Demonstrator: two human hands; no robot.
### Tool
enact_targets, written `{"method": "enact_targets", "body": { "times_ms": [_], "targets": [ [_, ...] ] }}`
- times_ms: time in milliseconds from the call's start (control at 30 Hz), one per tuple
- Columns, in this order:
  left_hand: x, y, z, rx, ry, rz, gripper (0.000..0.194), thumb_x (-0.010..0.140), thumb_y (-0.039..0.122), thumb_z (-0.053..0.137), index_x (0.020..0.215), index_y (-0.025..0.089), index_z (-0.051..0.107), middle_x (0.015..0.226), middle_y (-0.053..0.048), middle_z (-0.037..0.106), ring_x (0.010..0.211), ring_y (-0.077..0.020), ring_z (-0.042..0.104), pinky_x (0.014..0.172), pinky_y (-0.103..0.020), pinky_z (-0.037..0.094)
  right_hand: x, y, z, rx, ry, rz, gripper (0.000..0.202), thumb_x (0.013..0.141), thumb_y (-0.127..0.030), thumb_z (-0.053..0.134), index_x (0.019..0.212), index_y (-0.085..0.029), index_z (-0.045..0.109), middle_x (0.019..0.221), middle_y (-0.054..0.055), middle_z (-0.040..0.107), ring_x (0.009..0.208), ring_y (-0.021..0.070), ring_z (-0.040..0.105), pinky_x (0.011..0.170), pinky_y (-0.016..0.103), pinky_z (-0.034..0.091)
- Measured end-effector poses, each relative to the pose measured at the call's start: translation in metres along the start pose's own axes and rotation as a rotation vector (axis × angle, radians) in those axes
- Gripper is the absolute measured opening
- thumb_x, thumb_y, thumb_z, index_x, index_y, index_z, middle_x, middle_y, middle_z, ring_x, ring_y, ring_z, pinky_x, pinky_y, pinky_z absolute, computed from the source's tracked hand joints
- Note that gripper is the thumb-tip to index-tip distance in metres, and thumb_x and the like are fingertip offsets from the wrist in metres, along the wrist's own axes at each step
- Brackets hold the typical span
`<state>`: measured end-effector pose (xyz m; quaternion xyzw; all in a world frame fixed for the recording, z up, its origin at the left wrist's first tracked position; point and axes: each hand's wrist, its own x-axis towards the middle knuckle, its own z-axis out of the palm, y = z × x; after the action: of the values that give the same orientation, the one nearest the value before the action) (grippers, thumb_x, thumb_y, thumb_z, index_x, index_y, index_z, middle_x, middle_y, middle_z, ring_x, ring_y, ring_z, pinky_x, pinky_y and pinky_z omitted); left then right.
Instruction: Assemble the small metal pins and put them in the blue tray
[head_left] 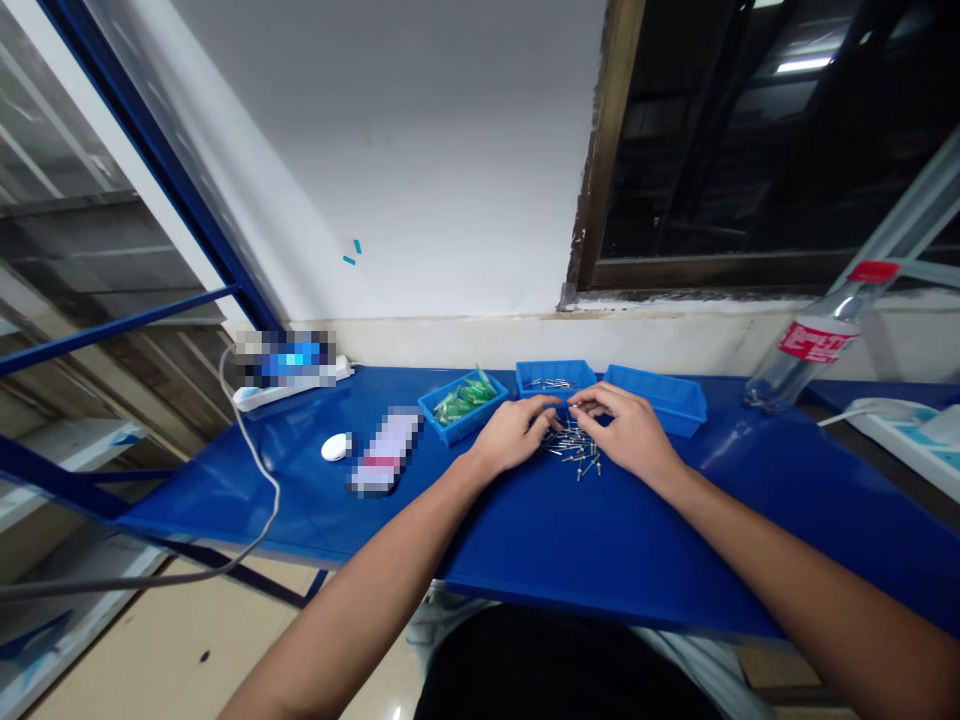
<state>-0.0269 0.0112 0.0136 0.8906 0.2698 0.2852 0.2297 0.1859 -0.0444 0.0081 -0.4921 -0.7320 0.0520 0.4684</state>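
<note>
My left hand is at the left edge of a loose pile of blind rivets on the blue table, fingers curled in towards the thumb. Across from it, my right hand reaches over the pile's right side with its fingertips closed together. The two sets of fingertips nearly meet above the pile. Whatever is between the fingers is too small to make out. Just behind the hands stands a blue bin with a few rivets in it. Another blue bin lies behind my right hand.
On the left, a blue bin holds green packets. Further left are a blurred phone-like item, a white round object and a power strip with a cable. A plastic bottle stands at the right, near a white device.
</note>
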Motion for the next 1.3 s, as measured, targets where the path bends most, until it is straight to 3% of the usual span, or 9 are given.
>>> {"method": "enact_targets", "body": {
  "times_ms": [167, 300, 467, 667, 933, 1133, 1300],
  "targets": [
    [-0.001, 0.010, -0.002, -0.095, 0.032, -0.001, 0.035, 0.104, 0.043, 0.051, 0.122, 0.022, 0.073, 0.122, -0.004, 0.077, 0.109, -0.0221, 0.074, 0.099, -0.031, 0.055, -0.002, 0.000, 0.000, -0.019, -0.050, -0.031, 0.013, 0.092, -0.027, 0.062, 0.095, -0.023, 0.074, 0.095, 0.006, 0.075, 0.075, 0.0206, 0.069, 0.073, 0.035, 0.058],
    [0.000, 0.006, -0.001, -0.188, 0.114, -0.057, 0.033, 0.098, 0.045, 0.064, 0.118, 0.021, 0.075, 0.122, -0.006, 0.077, 0.112, -0.0237, 0.074, 0.102, -0.034, 0.056, -0.002, 0.002, 0.003, 0.008, -0.110, -0.072, 0.017, 0.092, -0.022, 0.059, 0.098, -0.024, 0.075, 0.102, 0.006, 0.077, 0.083, 0.0222, 0.072, 0.079, 0.037, 0.060],
    [0.002, -0.005, 0.005, -0.268, 0.203, -0.121, 0.029, 0.091, 0.033, 0.074, 0.117, 0.020, 0.074, 0.110, -0.006, 0.080, 0.107, -0.0240, 0.076, 0.101, -0.037, 0.058, -0.002, 0.001, 0.004, -0.008, -0.099, -0.064, 0.024, 0.094, -0.022, 0.058, 0.106, -0.026, 0.078, 0.112, 0.005, 0.080, 0.102, 0.0263, 0.075, 0.093, 0.043, 0.060],
    [0.004, -0.001, 0.005, -0.329, 0.262, -0.125, 0.021, 0.088, 0.022, 0.075, 0.108, 0.017, 0.073, 0.108, -0.008, 0.080, 0.101, -0.0214, 0.078, 0.097, -0.037, 0.061, -0.006, -0.002, 0.006, 0.134, -0.086, 0.108, 0.020, 0.095, -0.032, 0.064, 0.108, -0.025, 0.077, 0.105, 0.004, 0.081, 0.091, 0.0253, 0.079, 0.088, 0.042, 0.066],
    [0.005, -0.001, 0.006, -0.418, 0.320, -0.086, 0.025, 0.090, 0.016, 0.068, 0.114, 0.014, 0.067, 0.107, -0.010, 0.078, 0.101, -0.0193, 0.076, 0.098, -0.036, 0.061, -0.007, -0.002, 0.008, 0.215, -0.092, 0.152, 0.021, 0.096, -0.035, 0.063, 0.108, -0.023, 0.075, 0.101, 0.006, 0.081, 0.090, 0.0256, 0.079, 0.087, 0.044, 0.067],
    [0.005, -0.005, 0.008, -0.465, 0.286, -0.094, 0.061, 0.086, 0.008, 0.063, 0.145, 0.016, 0.049, 0.107, -0.010, 0.075, 0.092, -0.0157, 0.076, 0.092, -0.032, 0.061, -0.003, -0.006, 0.005, 0.157, -0.034, 0.141, 0.023, 0.094, -0.038, 0.065, 0.108, -0.021, 0.074, 0.100, 0.008, 0.080, 0.088, 0.0253, 0.078, 0.081, 0.042, 0.067],
    [0.004, -0.008, 0.010, -0.325, 0.220, -0.076, 0.050, 0.085, 0.011, 0.069, 0.132, 0.018, 0.057, 0.100, -0.006, 0.078, 0.090, -0.0161, 0.075, 0.090, -0.031, 0.060, -0.001, -0.009, 0.003, 0.095, -0.007, 0.108, 0.024, 0.094, -0.036, 0.064, 0.112, -0.021, 0.073, 0.107, 0.009, 0.078, 0.090, 0.0238, 0.076, 0.076, 0.037, 0.066]
  ]
}}
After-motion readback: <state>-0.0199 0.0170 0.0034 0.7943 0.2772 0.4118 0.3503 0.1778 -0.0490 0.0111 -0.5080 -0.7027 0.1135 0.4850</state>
